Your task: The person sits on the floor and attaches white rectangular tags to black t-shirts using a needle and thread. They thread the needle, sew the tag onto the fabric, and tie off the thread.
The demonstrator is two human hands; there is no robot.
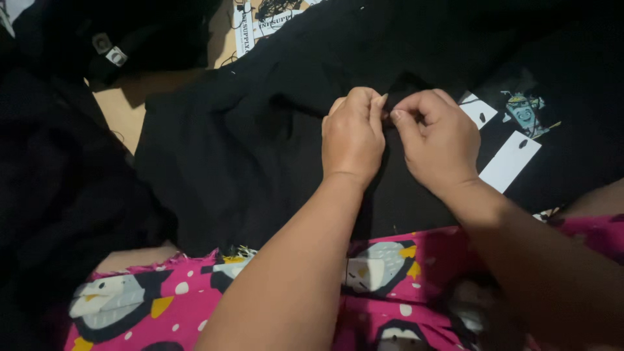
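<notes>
Currently: your left hand [353,135] and right hand [437,138] both pinch one fold of black cloth garment [247,143]; white card tags [509,162] beside.

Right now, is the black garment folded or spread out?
Spread out: the black garment lies open and rumpled, pinched by both hands.

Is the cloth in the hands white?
No, the cloth that the left hand and right hand pinch is black; only the paper tags beside it are white.
</notes>
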